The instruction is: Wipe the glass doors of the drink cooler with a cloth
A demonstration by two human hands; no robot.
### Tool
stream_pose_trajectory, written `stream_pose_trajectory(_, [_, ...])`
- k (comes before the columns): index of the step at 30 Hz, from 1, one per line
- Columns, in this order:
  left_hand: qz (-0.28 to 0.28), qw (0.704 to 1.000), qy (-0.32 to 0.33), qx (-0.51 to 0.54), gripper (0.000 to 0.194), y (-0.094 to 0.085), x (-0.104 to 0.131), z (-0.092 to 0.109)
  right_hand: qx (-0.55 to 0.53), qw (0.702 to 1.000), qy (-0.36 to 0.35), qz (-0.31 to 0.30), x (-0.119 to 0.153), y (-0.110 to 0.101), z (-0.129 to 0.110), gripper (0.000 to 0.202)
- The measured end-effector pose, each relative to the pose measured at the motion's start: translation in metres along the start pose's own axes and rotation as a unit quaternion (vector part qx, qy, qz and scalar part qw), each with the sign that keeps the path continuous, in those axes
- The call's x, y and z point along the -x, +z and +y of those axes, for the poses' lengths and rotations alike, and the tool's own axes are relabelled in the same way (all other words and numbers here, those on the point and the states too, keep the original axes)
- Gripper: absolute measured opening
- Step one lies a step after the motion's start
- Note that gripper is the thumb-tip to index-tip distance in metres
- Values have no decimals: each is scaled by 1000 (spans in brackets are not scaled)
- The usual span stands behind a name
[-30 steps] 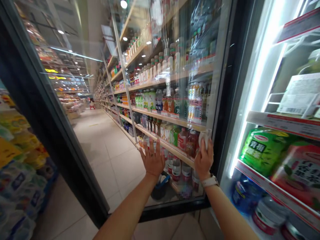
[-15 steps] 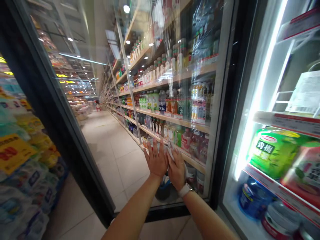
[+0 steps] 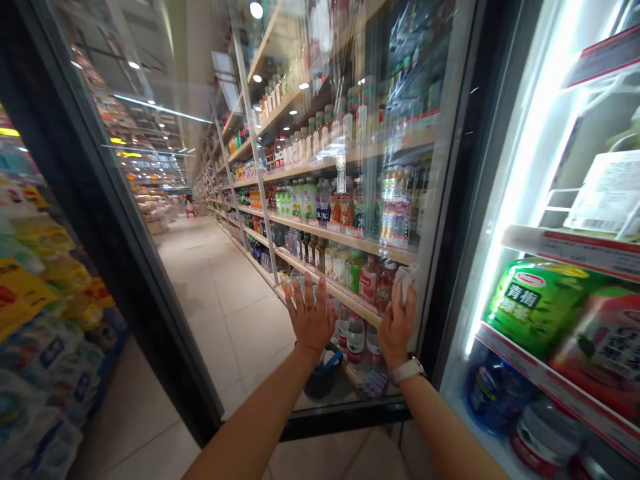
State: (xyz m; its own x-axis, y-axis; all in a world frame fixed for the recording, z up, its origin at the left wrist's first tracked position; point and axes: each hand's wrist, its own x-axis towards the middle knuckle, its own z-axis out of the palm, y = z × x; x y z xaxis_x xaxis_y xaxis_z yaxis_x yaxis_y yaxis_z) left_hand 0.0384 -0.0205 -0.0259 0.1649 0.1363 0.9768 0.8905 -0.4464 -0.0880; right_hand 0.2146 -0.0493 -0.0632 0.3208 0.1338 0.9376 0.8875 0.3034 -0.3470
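White cloth (image 3: 407,275) held under right hand's (image 3: 399,327) half-extended fingers, near black-framed glass door's (image 3: 345,421) right edge; left hand (image 3: 311,319) spread, empty, lower mid-door.

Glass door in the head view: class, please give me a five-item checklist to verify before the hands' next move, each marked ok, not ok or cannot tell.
1. White cloth in the right hand: ok.
2. White cloth smoothed flat: not ok, it looks bunched.
3. Left hand spread, holding nothing: ok.
4. Both hands off the black frame: ok.
5. Glass door free of streaks: cannot tell, reflections confuse it.
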Motion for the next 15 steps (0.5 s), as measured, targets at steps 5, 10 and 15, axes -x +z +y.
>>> stream_pose_trajectory(5, [-103, 981, 158, 38, 69, -44, -10, -43, -54, 992, -87, -78, 17, 19, -47, 66])
stream_pose_trajectory(10, [-44, 989, 127, -63, 73, -84, -31, -116, -56, 993, -99, -38, 23, 25, -53, 66])
stream_pose_trajectory(15, [-39, 989, 117, -84, 73, -89, -33, -128, -72, 994, -68, -36, 16, 18, -62, 65])
